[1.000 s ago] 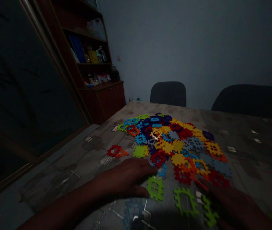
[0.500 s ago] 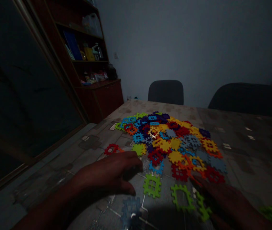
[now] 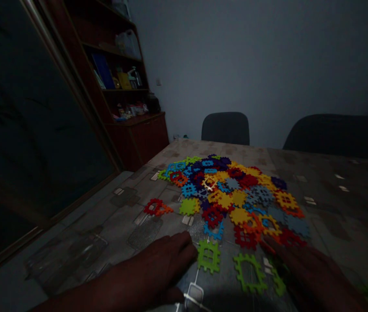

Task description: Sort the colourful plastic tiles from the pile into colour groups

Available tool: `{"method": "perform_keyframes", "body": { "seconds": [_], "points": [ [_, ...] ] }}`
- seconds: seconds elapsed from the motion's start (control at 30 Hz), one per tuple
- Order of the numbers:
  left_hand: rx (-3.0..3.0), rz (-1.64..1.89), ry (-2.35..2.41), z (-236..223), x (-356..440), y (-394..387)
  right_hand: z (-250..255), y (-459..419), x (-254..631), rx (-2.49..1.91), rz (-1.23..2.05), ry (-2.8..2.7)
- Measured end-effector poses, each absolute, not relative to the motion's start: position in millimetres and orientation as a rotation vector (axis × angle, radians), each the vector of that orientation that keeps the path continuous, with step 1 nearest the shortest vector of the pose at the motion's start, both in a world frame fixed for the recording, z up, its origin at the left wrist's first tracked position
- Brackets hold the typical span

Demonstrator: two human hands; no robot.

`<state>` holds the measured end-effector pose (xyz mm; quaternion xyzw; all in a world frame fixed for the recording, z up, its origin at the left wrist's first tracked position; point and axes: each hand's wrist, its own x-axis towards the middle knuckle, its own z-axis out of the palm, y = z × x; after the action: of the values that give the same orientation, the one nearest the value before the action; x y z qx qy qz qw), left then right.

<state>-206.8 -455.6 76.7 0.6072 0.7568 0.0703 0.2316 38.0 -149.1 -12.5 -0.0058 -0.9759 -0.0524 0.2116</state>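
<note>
Left hand (image 3: 151, 271) half-open, palm down, nothing visibly held, just beside green plastic tile (image 3: 208, 256). Right hand (image 3: 304, 273) too dark, grip unclear, near tile pile (image 3: 232, 199). Risk: a careless reach shoves tiles, spreading them across the surface (image 3: 83, 242).

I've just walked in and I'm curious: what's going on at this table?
A person has both bare hands at a table with a patterned cover, where a heap of colourful plastic interlocking tiles lies spread out. The left hand is open on the cover, beside a green square tile. The right hand, in shadow, is at the heap's near edge by a green frame-shaped tile; whether it holds anything is hard to tell.
</note>
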Motion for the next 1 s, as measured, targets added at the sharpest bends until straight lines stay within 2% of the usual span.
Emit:
{"method": "perform_keyframes", "body": {
  "seconds": [0.2, 0.3, 0.6, 0.83, 1.0],
  "points": [
    [1.612, 0.193, 2.157, 81, -231, -449, 8, -167, 23, 0.031, -0.012, -2.563],
    [1.679, 0.306, 2.120, 79, -251, -444, 13, -176, 19, 0.017, 0.081, -2.628],
    [1.791, 0.366, 2.310, 61, -307, -409, -5, -158, 29, -0.107, 0.126, -2.613],
    [1.815, 0.453, 2.278, 60, -287, -409, 12, -178, 26, -0.105, 0.143, -2.713],
    [1.846, 0.529, 1.992, 74, -245, -417, -7, -208, 4, -0.083, 0.112, -2.788]
  ]
}}
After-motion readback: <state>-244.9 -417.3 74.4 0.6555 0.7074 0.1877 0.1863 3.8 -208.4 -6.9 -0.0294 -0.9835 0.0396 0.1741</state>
